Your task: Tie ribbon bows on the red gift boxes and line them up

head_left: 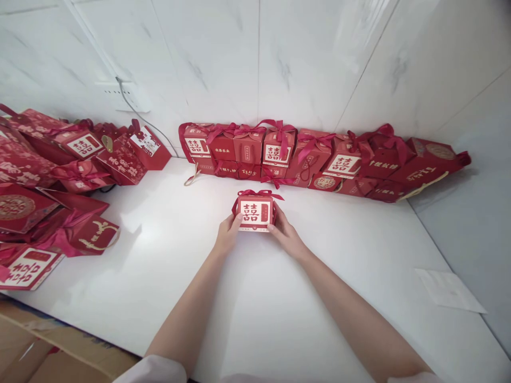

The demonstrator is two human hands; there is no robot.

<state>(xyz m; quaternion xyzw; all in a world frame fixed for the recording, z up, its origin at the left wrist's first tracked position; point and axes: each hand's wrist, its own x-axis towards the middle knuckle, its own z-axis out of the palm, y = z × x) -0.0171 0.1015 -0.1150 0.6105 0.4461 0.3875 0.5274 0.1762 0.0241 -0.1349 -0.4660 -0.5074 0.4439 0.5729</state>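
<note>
Between my two hands is a small red gift box with a white panel, a large red character on it and a red ribbon bow on top. My left hand grips its left side, thumb on the front face. Its right side is held by my right hand, with the thumb at the lower front corner. The fingers behind the box are hidden. I cannot tell whether the box touches the white table. Just beyond it, a row of stacked red gift boxes with ribbons lines the wall.
A jumbled pile of red gift boxes and bags covers the table's left end. A grey cable runs down from a wall socket. One white paper lies at the right edge. Cardboard boxes stand below the front left edge.
</note>
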